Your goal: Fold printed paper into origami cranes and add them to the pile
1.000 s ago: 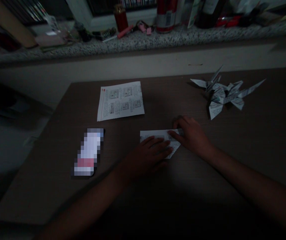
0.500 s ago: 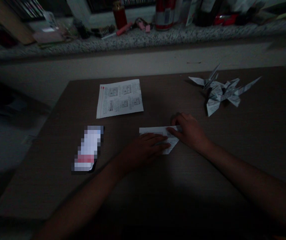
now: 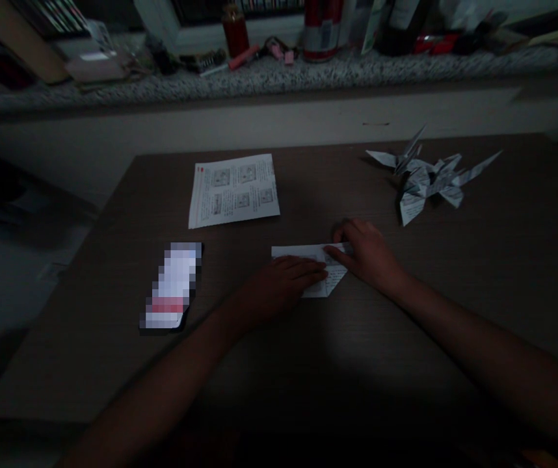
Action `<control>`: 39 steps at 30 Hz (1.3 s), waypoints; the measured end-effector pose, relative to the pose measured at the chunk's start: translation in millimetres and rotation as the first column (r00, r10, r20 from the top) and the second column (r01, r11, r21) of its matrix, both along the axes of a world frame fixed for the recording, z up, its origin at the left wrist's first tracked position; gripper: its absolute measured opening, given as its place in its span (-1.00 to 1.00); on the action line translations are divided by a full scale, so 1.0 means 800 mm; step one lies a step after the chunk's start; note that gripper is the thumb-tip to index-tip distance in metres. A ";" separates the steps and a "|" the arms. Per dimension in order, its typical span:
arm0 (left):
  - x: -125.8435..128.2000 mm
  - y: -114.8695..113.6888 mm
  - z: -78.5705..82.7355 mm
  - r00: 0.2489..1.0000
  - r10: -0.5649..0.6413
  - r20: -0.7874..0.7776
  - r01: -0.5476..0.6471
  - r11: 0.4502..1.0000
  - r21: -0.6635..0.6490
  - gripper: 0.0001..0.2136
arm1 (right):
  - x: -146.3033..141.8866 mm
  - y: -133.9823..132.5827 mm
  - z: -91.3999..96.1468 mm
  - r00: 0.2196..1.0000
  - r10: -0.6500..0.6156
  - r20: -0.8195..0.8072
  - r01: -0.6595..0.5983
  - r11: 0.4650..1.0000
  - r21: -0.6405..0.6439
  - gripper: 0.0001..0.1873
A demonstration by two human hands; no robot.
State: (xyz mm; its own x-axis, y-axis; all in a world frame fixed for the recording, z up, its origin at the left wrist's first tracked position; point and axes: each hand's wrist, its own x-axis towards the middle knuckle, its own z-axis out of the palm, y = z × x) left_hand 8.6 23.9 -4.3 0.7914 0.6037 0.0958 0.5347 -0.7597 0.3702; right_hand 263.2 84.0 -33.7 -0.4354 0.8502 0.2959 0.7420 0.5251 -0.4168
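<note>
A folded sheet of printed paper (image 3: 292,251) lies flat on the dark wooden table (image 3: 308,351), near the middle. My left hand (image 3: 279,286) rests palm down on its lower left part, fingers spread and pressing. My right hand (image 3: 364,250) presses on the paper's right end with its fingertips. Both hands hide much of the sheet; a white strip along the top and a pointed lower corner (image 3: 328,286) show.
A printed instruction sheet (image 3: 234,190) lies further back on the table. Several folded paper cranes (image 3: 425,179) sit at the back right. A phone (image 3: 172,286) lies to the left. Behind the table runs a speckled stone ledge (image 3: 279,77) crowded with cans, bottles and small items.
My left hand has slid a little to the left along the paper, uncovering more of its lower corner. My right hand stays pressed on the right end.
</note>
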 end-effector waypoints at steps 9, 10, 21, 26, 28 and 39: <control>-0.008 -0.004 0.001 0.998 -0.066 -0.012 0.066 0.997 0.037 -0.53 | -0.001 -0.004 0.004 1.000 -0.001 0.007 0.001 1.000 0.009 -0.82; -0.007 -0.004 0.002 0.998 -0.059 -0.009 0.059 0.998 0.031 -0.53 | -0.001 -0.005 0.005 1.000 -0.003 0.009 0.002 1.000 0.013 -0.81; 0.001 -0.007 0.011 1.000 0.005 0.010 -0.006 1.000 0.013 -0.66 | 0.008 -0.039 0.033 0.976 0.168 0.136 -0.181 0.979 0.093 -0.58; 0.001 -0.007 0.007 1.000 -0.001 -0.002 0.001 0.999 0.048 -0.63 | 0.017 -0.063 0.022 0.936 0.300 0.185 -0.310 0.950 0.027 -0.39; -0.001 -0.008 0.005 1.000 -0.008 -0.015 0.009 0.998 0.064 -0.62 | 0.019 -0.065 0.017 0.935 0.311 0.173 -0.316 0.949 0.003 -0.36; -0.007 -0.005 0.001 0.993 -0.121 0.006 0.120 0.989 0.082 -0.63 | 0.014 -0.066 0.017 0.956 0.273 0.109 -0.272 0.962 -0.020 -0.41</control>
State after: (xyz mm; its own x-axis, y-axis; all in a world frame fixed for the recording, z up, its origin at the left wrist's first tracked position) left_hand 3.0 19.9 -3.3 0.8563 0.4942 0.1498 0.4340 -0.8459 0.3099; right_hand 274.6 30.9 -19.8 -0.6803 0.6961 0.2295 0.6121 0.7118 -0.3445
